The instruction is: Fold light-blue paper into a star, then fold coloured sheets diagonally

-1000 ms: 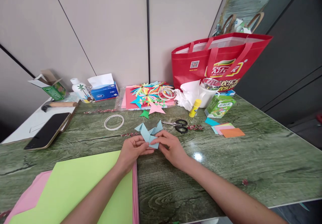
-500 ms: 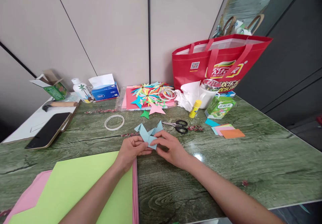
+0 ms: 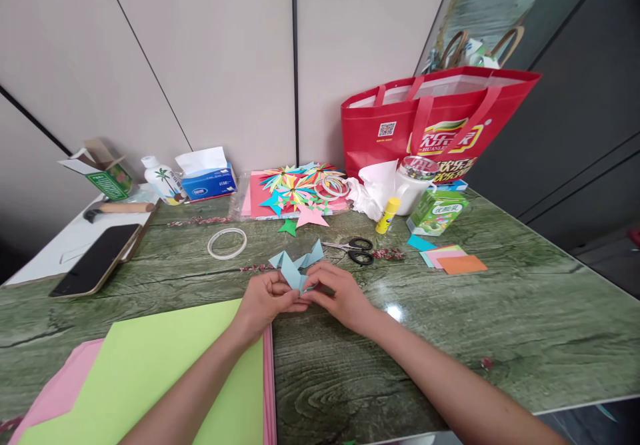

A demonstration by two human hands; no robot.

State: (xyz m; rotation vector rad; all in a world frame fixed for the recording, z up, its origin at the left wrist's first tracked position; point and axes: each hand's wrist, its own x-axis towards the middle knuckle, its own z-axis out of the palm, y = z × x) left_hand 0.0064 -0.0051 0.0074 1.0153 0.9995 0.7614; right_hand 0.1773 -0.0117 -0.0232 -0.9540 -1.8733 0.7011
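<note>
A light blue folded paper piece (image 3: pixel 295 266) with several pointed flaps is held just above the green wood-grain table (image 3: pixel 450 325). My left hand (image 3: pixel 265 300) pinches its lower left part with fingers closed. My right hand (image 3: pixel 340 292) grips its lower right part, fingers curled on the paper. Both hands meet at the piece's near corner, which they partly hide. A lime green sheet (image 3: pixel 165 365) on a pink sheet (image 3: pixel 60 385) lies under my left forearm.
Black scissors (image 3: pixel 357 250), a tape ring (image 3: pixel 227 242), a pile of coloured paper stars (image 3: pixel 295 192), a yellow glue stick (image 3: pixel 388 214), small coloured paper squares (image 3: pixel 450 258), a green carton (image 3: pixel 438 210), a red bag (image 3: pixel 435 122), a tissue box (image 3: pixel 207 175) and a phone (image 3: pixel 95 258) surround the work spot.
My hands have drawn closer together on the blue piece, and its near corner has been folded in and covered by my fingers. Nothing else moved.
</note>
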